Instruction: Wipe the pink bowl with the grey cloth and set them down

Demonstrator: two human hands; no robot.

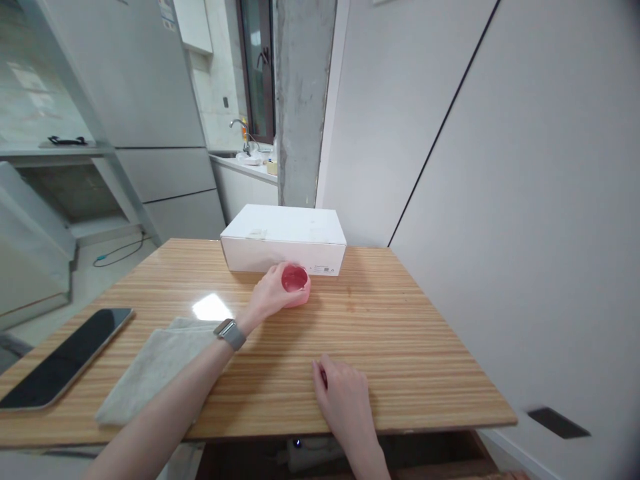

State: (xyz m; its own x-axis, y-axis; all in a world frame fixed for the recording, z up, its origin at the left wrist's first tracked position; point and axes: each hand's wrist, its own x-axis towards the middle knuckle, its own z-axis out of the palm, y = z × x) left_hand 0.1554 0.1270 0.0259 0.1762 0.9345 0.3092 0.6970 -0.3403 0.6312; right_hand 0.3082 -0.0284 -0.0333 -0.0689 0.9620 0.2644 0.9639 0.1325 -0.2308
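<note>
My left hand (pixel 270 293) is wrapped round a small pink cup (pixel 296 283) that stands upright on the wooden table (pixel 410 333), just in front of a white cardboard box (pixel 285 240). A watch sits on that wrist. My right hand (pixel 345 393) rests palm down near the table's front edge, its fingers curled loosely together; something small and dark red shows beside the fingers, too hidden to name.
A folded grey cloth (pixel 160 363) lies at the front left, with a dark tablet (pixel 65 357) beside it near the left edge. A white wall runs close along the right side. A kitchen counter with a tap (pixel 243 133) is behind the box.
</note>
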